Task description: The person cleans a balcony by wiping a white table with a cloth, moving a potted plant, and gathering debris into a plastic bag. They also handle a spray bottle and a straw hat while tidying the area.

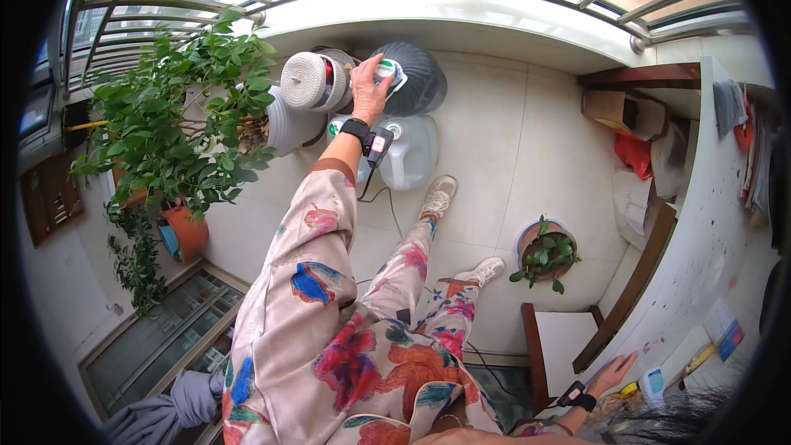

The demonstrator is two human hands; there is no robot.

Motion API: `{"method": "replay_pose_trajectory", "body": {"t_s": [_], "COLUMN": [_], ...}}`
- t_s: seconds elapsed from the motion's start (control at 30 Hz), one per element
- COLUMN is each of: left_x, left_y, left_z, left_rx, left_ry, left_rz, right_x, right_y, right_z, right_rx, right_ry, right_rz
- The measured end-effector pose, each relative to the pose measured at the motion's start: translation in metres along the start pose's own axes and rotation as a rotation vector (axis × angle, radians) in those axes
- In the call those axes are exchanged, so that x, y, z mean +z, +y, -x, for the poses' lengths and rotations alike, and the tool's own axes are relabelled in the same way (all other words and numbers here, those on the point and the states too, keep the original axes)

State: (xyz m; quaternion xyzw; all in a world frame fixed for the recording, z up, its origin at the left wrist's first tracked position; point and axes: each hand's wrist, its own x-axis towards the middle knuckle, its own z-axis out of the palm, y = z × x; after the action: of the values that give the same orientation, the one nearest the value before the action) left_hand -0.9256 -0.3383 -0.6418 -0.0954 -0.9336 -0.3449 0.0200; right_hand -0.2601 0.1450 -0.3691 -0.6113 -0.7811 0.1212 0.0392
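My left hand [369, 88] reaches forward and grips the white-and-green cap [388, 69] of a large dark grey plastic jug [415, 89]. The jug stands on the tiled floor by the low wall, its white handle [398, 85] beside my fingers. Just nearer to me are two translucent plastic jugs; the right one [411, 154] shows its moulded handle, while the left one [338, 127] is partly behind my wrist. My right hand [612, 374] rests, fingers extended and holding nothing, on the white top of a cabinet [658, 315]. Both wrists wear black straps with small devices.
Woven lidded baskets [304, 81] and a white ribbed pot [293, 123] with a leafy plant [179, 117] stand left. A small potted plant [547, 253] is on the floor at right, near shelves holding a cardboard box [609, 114]. A thin cable [393, 213] hangs by my legs.
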Motion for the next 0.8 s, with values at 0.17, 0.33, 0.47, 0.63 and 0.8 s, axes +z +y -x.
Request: {"method": "replay_pose_trajectory", "body": {"t_s": [0.17,0.33,0.47,0.63,0.8], "left_x": [0.009,0.000,-0.005,-0.009,-0.011], "left_y": [-0.009,-0.008,-0.006,-0.007,-0.012], "left_z": [0.004,-0.002,-0.007,-0.011,-0.013], "left_rx": [-0.025,0.057,0.093,0.154,0.142], "left_ry": [-0.008,-0.075,-0.138,-0.180,-0.219], "left_rz": [-0.111,-0.090,-0.119,-0.159,-0.113], "right_x": [0.000,0.000,0.002,0.004,0.004], "right_y": [-0.001,0.002,0.001,-0.005,-0.010], "right_z": [-0.004,-0.006,-0.006,-0.006,-0.005], "right_rx": [0.053,0.092,0.076,0.111,0.134], "right_ry": [-0.022,-0.034,-0.023,-0.001,-0.014], "right_rz": [-0.012,-0.005,0.031,0.007,0.013]}}
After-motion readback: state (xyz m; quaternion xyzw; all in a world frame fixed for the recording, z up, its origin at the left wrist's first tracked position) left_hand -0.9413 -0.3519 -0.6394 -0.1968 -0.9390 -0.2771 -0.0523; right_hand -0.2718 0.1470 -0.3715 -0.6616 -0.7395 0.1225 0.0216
